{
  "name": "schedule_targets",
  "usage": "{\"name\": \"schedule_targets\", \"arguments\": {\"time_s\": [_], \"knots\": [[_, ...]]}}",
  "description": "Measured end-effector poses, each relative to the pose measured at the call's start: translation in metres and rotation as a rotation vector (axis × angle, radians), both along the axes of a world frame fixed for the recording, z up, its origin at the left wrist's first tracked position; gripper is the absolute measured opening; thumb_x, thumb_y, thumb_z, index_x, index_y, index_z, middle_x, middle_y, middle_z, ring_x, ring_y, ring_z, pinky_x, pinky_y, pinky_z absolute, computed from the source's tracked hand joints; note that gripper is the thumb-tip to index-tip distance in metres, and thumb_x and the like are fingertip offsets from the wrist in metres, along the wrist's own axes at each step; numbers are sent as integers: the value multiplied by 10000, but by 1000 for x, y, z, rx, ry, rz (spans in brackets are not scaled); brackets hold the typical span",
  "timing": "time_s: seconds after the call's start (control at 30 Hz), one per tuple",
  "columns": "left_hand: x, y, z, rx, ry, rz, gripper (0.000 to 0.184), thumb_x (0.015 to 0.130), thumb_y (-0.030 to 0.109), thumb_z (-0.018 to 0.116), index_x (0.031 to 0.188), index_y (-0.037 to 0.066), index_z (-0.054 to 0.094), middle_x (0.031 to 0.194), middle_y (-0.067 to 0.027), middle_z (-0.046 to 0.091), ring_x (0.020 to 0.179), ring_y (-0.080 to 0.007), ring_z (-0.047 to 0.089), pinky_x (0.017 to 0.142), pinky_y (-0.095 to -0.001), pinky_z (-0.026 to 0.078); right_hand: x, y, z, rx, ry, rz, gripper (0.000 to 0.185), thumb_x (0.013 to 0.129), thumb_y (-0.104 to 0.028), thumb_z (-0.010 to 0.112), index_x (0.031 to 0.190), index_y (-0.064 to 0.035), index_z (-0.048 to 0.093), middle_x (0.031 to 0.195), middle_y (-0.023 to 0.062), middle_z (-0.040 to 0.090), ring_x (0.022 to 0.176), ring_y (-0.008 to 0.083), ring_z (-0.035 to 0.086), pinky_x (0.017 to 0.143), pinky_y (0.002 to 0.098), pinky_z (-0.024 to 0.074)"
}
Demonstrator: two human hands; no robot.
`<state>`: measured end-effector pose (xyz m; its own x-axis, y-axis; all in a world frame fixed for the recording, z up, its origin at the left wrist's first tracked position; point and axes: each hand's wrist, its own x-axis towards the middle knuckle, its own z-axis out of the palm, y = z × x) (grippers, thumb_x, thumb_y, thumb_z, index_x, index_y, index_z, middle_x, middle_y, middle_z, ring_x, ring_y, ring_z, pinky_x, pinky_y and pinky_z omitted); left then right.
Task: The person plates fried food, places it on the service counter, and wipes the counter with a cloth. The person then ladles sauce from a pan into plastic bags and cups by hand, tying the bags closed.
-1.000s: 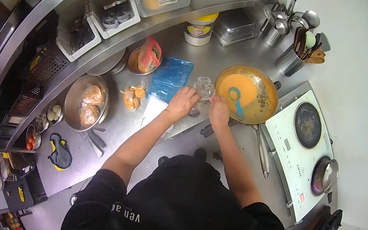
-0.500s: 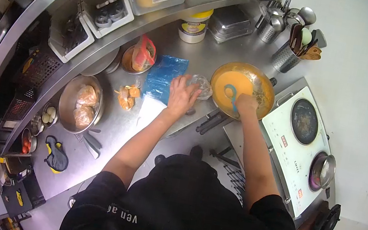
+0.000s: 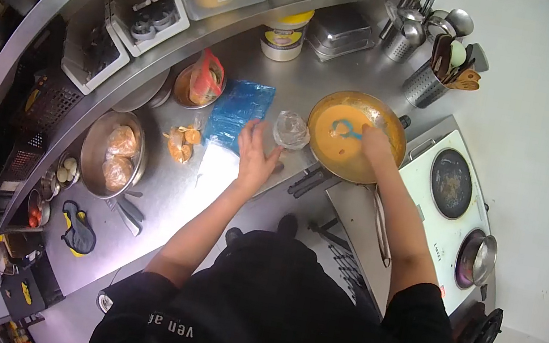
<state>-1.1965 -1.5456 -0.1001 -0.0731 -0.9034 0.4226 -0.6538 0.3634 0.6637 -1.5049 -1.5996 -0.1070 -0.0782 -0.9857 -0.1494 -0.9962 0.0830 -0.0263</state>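
Head view: the left hand [image 3: 256, 159] has come off the clear bag [image 3: 291, 130], now just right of its spread, empty fingers; the right hand [image 3: 376, 147] grips the teal ladle [image 3: 351, 131] in the orange liquid [image 3: 327, 135] beneath it, so handling centres there.

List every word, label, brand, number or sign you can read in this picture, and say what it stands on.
"ven a": pale letters on the black shirt, upside down in view; whatever follows is unclear.
Lettering on the white cooktop: too small to read surely.
Label on the yellow-lidded tub: too blurred.
Label on the clear plastic box: too small.
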Motion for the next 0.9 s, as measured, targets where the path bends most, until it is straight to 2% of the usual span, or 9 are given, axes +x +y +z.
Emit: {"name": "schedule_targets", "arguments": {"time_s": [0.07, 0.27, 0.4, 0.47, 0.6, 0.67, 0.8, 0.87, 0.9], "knots": [[2, -6, 0, 43, 29, -2, 682, 710, 117, 741, 1283, 17, 385, 1278, -225, 383, 1166, -404, 378, 997, -459, 322, -7, -1, 14, -101, 72, 74, 208, 898, -119, 443, 951, -36, 627, 854, 173, 660, 784, 318, 667, 667, 404, 547], [-2, -9, -13, 183, 65, -49, 722, 695, 125, 761, 1283, -19, 368, 1270, -235, 411, 1178, -391, 413, 989, -426, 366, -29, -15, -8, -244, 187, 322, 184, 861, -97, 470, 975, -42, 604, 819, 162, 657, 743, 301, 667, 637, 394, 551], [-8, -6, -12, 169, 86, -40, 739, 682, 118, 772, 1278, -34, 363, 1255, -240, 430, 1174, -397, 425, 992, -415, 372, -31, -18, -16, -137, 196, 275, 168, 849, -92, 475, 944, -39, 603, 816, 156, 659, 751, 290, 667, 657, 393, 548], [-10, -6, -8, 178, 97, -27, 759, 673, 152, 788, 1289, -2, 372, 1254, -208, 448, 1172, -357, 442, 984, -397, 383, -32, -19, -22, -164, 80, 225, 163, 845, -72, 471, 934, -41, 603, 808, 162, 657, 761, 303, 664, 677, 396, 544], [-12, -13, -6, 190, 92, -28, 781, 663, 166, 798, 1296, -2, 372, 1261, -210, 451, 1170, -356, 449, 985, -397, 388, -33, -11, -40, -114, -52, 203, 158, 833, -63, 488, 911, -48, 625, 795, 178, 651, 771, 330, 659, 666, 408, 535], [-13, -15, -8, 199, 92, -41, 805, 646, 139, 804, 1293, -37, 357, 1282, -236, 437, 1182, -385, 436, 999, -410, 374, -32, -1, -46, -104, -315, 224, 211, 838, -56, 481, 950, -75, 659, 810, 216, 629, 770, 334, 638, 666, 391, 515], [-15, -16, -13, 254, 101, -24, 813, 648, 146, 806, 1300, -36, 355, 1293, -235, 431, 1181, -385, 440, 1001, -407, 374, -20, 7, -40, 7, -548, 182, 167, 842, -114, 521, 826, -37, 668, 740, 170, 646, 716, 279, 654, 606, 359, 500], [-15, -16, -13, 251, 103, -25, 827, 645, 162, 812, 1302, -36, 351, 1286, -233, 437, 1175, -382, 445, 1000, -410, 376, -19, 2, -38, 512, -990, -207, 234, 911, -114, 452, 944, -65, 678, 723, 63, 615, 629, 165, 560, 596, 281, 460], [-16, -16, -10, 250, 102, -28, 827, 645, 162, 812, 1302, -36, 351, 1286, -233, 437, 1175, -382, 445, 1000, -410, 376, -20, 0, -41, 509, -992, -209, 234, 911, -114, 452, 944, -65, 678, 723, 63, 615, 629, 165, 560, 596, 281, 460]]}}
